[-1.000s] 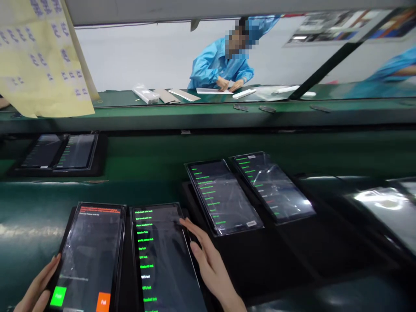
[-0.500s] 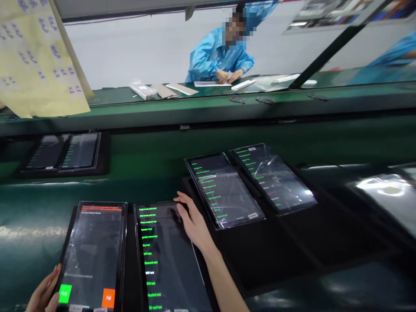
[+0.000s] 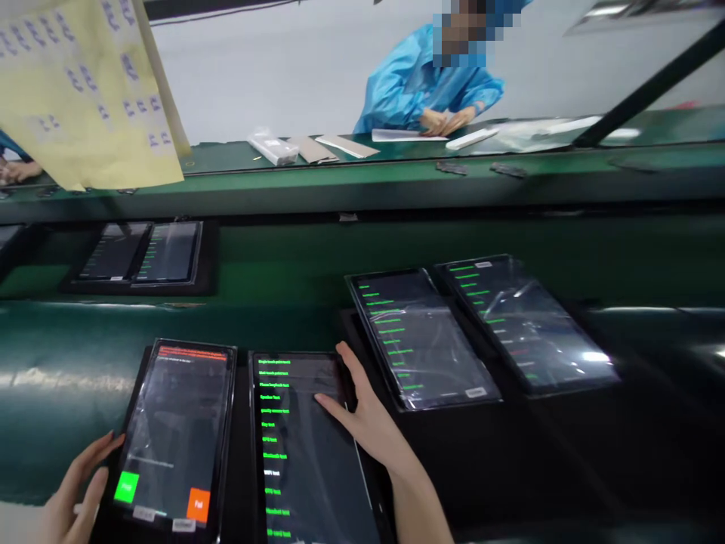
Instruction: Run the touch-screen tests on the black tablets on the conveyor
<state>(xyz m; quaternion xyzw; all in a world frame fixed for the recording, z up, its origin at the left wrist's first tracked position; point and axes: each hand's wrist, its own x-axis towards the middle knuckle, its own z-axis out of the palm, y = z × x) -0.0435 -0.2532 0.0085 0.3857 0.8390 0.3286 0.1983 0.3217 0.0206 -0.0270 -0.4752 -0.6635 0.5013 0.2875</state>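
Head camera, looking down on a green workbench [image 3: 68,355]. Two dark tablets lie side by side in a black tray directly before the person.

The left hand [image 3: 76,491] rests at the lower left corner of the left tablet [image 3: 175,434]. Its fingers are spread and loosely curled against the tablet's left edge, closed on nothing; the thumb lies just beside a green button [image 3: 126,487] on the screen. An orange button [image 3: 198,505] sits at the screen's opposite lower corner, well apart from those fingers. A red text band runs along the top of this screen.

The right hand [image 3: 368,415] lies on the upper right part of the right tablet [image 3: 309,453]. Its fingers are extended and open: one fingertip presses the glass, another reaches the tablet's top right corner. Whether it grips the edge cannot be told. A column of green text lines runs down the screen, left of those fingers.

Beyond the right hand's fingertips, two more tablets [image 3: 422,340] under clear film lie tilted in a second tray. Far beyond the left hand's fingers, a further pair [image 3: 141,253] sits on the bench.

Across the bench a co-worker [image 3: 430,75] in a blue coat has both hands on a white sheet. A yellow label sheet [image 3: 84,83] hangs at upper left.
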